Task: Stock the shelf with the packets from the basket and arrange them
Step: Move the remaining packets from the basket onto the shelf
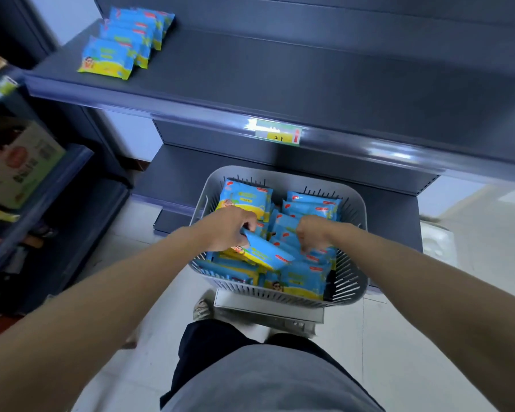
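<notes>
A grey slatted basket [350, 282] stands below the shelf, filled with several blue and yellow packets [309, 205]. My left hand [228, 228] grips one blue packet [265, 252] and holds it tilted just above the pile. My right hand [311, 234] reaches down into the basket with its fingers curled among the packets; what they hold is hidden. On the dark grey shelf [280, 72] a row of several matching packets [125, 40] stands at the far left.
A price label [278, 135] is clipped to the shelf's front rail. A lower shelf [176, 176] sits behind the basket. At the left another rack holds a cardboard box [18, 162] and other goods. Pale tiled floor [399, 337] lies below.
</notes>
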